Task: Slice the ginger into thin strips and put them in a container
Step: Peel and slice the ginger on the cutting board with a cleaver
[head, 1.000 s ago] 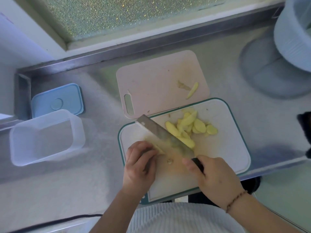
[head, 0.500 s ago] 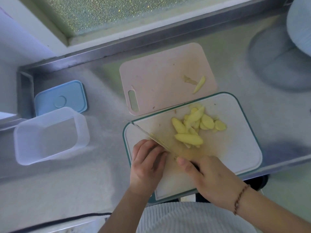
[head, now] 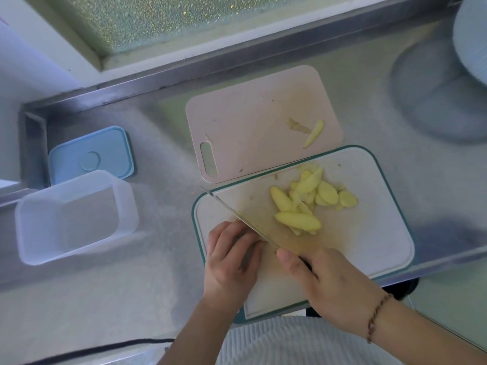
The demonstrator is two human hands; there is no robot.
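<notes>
Head view: the right hand (head: pixel 334 283) grips a steel kitchen knife (head: pixel 237 219), blade edge-down on the white, teal-rimmed cutting board (head: pixel 369 233). The left hand (head: pixel 232 262), fingers curled, presses beside the blade; what it holds is hidden. Yellow ginger slices (head: pixel 308 204) lie mid-board. A clear plastic container (head: pixel 73 217) sits well left on the steel bench (head: pixel 131 285).

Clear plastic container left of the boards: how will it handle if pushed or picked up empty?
The clear container looks thin-walled and holds nothing, so probably light and apt to slide on the smooth steel counter. It stands wide, low and open-topped, so tipping seems unlikely. Its walls may flex if squeezed.
</notes>
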